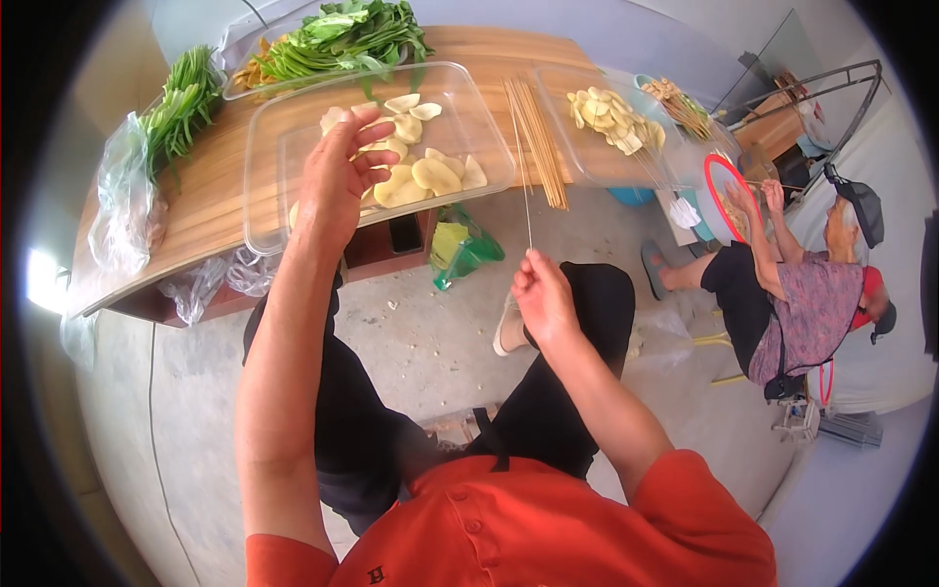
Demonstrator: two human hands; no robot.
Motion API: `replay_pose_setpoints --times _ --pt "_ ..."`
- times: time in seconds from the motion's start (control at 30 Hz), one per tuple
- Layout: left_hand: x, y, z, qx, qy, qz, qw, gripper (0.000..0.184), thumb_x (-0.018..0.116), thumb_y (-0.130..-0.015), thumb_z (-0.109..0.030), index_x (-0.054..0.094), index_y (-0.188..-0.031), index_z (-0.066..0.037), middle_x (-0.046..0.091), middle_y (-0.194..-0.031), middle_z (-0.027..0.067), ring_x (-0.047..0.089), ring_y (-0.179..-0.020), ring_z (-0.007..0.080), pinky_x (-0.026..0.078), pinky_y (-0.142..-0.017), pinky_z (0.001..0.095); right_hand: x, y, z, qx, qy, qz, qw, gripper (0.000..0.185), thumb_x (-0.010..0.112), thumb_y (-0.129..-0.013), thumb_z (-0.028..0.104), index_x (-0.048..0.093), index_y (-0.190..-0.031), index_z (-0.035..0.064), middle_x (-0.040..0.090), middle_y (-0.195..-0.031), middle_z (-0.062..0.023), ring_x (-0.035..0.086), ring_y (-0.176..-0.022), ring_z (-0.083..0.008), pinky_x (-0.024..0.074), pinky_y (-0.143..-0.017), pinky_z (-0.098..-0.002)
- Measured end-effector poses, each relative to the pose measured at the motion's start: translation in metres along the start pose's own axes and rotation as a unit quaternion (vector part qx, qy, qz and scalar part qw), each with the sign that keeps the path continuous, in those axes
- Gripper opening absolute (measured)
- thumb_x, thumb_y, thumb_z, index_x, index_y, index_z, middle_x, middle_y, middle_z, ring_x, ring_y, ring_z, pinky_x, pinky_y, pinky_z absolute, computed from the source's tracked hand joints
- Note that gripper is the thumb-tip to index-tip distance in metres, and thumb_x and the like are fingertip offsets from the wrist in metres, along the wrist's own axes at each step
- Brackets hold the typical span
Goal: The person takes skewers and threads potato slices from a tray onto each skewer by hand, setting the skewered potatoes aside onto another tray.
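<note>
the right grip (pixel 544 298), at the middle of the frame, is pinched around the lower end of a thin skewer (pixel 528 213). the skewer is pale, straight and slender; its long axis runs nearly upright in the frame, its far end pointing to the top and leaning slightly left. the left grip (pixel 342 166), left of upper centre, hangs loosely curled over a clear tray (pixel 462 125); i cannot tell whether it holds anything. pale yellow, oval slices (pixel 437 176) lie flat in that tray. right of it on the tabletop (pixel 215 176) lies a skewer bundle (pixel 537 147); leafy greens (pixel 347 37) sit at the upper left.
</note>
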State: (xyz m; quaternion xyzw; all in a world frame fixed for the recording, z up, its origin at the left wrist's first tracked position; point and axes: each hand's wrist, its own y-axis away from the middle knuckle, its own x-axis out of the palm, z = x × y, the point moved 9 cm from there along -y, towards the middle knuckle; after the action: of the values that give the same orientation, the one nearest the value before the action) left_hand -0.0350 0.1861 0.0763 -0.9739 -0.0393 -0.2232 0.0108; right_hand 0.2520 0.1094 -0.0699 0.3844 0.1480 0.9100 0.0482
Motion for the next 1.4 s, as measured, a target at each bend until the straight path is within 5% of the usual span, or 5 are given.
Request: replay_pose_setpoints --times 0.47,0.67,0.93,1.1,1.4 --pt "0.013 0.007 -0.022 0.129 -0.027 0.042 0.990 0.027 0.054 -0.099 -0.021 0.061 -0.119 -0.004 0.058 -0.078 -0.0009 0.043 -0.052 0.0043 0.029 -0.048 0.0172 0.030 0.057 -0.036 0.047 0.243 0.129 0.960 0.014 0.060 -0.095 0.018 0.060 -0.097 0.0043 0.062 -0.085 -0.0020 0.055 -0.072 -0.0092 0.0424 -0.066 -0.0242" --pt "0.029 0.016 -0.024 0.083 -0.019 0.111 0.990 0.029 0.049 -0.101 -0.021 0.060 -0.122 -0.005 0.054 -0.076 -0.0033 0.044 -0.057 0.0040 0.032 -0.051 0.0176 0.073 0.039 0.037 -0.137 0.426 0.147 0.882 0.027 0.050 -0.100 0.026 0.061 -0.108 0.0029 0.064 -0.097 -0.0015 0.056 -0.078 -0.0073 0.0425 -0.069 -0.0229" --pt "0.059 0.024 -0.005 0.031 -0.028 0.205 0.978 0.031 0.049 -0.101 -0.022 0.058 -0.125 -0.005 0.056 -0.080 -0.0013 0.047 -0.061 0.0067 0.042 -0.058 0.0214 0.184 0.018 0.029 -0.137 0.441 0.281 0.841 0.019 0.057 -0.096 0.013 0.060 -0.111 0.0016 0.066 -0.089 -0.0031 0.051 -0.065 -0.0050 0.0404 -0.057 -0.0206" --pt "0.024 0.009 -0.024 0.074 -0.072 0.100 0.990 0.034 0.051 -0.100 -0.021 0.056 -0.128 -0.003 0.065 -0.105 0.0048 0.060 -0.074 0.0105 0.050 -0.065 0.0233 0.203 -0.011 0.019 -0.157 0.433 0.320 0.828 0.018 0.054 -0.098 0.012 0.060 -0.112 0.0020 0.060 -0.070 0.0001 0.046 -0.056 -0.0032 0.0369 -0.051 -0.0193" --pt "-0.055 -0.024 -0.028 0.082 -0.283 -0.112 0.949 0.033 0.058 -0.096 -0.027 0.063 -0.119 -0.005 0.066 -0.106 0.0060 0.063 -0.092 0.0142 0.050 -0.077 0.0283 0.158 -0.033 0.061 -0.166 0.312 0.250 0.901 0.021 0.051 -0.101 0.018 0.063 -0.112 0.0041 0.056 -0.064 0.0007 0.036 -0.048 -0.0009 0.0283 -0.043 -0.0168"
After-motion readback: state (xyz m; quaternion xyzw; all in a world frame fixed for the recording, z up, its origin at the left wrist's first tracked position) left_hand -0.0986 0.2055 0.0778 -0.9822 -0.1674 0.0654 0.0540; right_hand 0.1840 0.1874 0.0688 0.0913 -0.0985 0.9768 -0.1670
